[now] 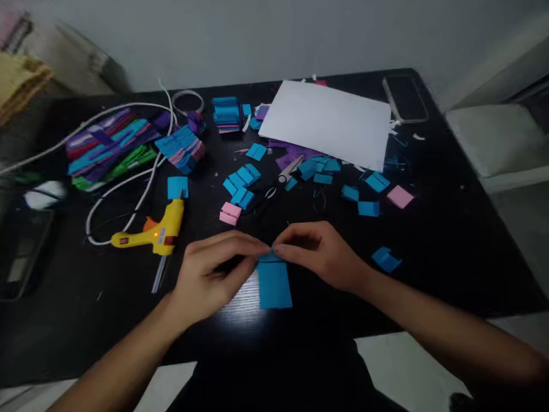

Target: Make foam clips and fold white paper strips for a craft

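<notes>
A blue paper strip (275, 286) lies on the black table in front of me, with a crease across its upper part. My left hand (218, 269) pinches the far end of the strip from the left, thumb and fingers together. From the right, my right hand (319, 252) pinches the same far edge, its fingertips nearly touching the left ones. The paper's top edge is partly hidden under the fingertips. Just beyond my hands sit a folded pink paper piece (230, 213) and several folded blue pieces (242, 184).
A yellow glue gun (168, 230) with a lit orange light lies at left beside a white cable (143, 197). Scissors (290, 169) lie near a white paper sheet (330, 123). A phone (405, 98) is at back right, and colored strips (114, 143) at back left.
</notes>
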Tool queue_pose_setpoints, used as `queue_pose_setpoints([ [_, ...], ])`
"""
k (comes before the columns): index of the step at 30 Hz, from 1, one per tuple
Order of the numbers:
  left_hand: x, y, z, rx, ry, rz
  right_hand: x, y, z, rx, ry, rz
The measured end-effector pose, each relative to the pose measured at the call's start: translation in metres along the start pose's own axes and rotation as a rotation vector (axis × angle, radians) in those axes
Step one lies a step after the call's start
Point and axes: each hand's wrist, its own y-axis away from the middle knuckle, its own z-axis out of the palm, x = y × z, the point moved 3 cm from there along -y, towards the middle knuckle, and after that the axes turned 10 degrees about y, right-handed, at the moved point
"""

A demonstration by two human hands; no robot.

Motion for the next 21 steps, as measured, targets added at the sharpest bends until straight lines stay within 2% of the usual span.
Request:
queue_pose_setpoints([
  [4, -0.001, -0.001, -0.004, 0.014, 0.034, -0.180, -0.001, 0.002, 0.002, 0.014, 0.024, -0.015],
  [9, -0.007, -0.003, 0.001, -0.008, 0.119, -0.397, -0.001, 0.004, 0.005, 0.042, 0.091, -0.062],
  [12, -0.010, -0.003, 0.004, -0.023, 0.129, -0.422, 0.000, 0.005, 0.007, 0.038, 0.120, -0.083],
  [16, -0.009, -0.001, 0.005, -0.028, 0.104, -0.390, -0.002, 0.005, 0.008, 0.029, 0.171, -0.106],
  [21, -0.008, -0.002, 0.000, 0.059, 0.149, -0.398, -0.008, 0.005, -0.001, 0.069, 0.210, -0.128],
])
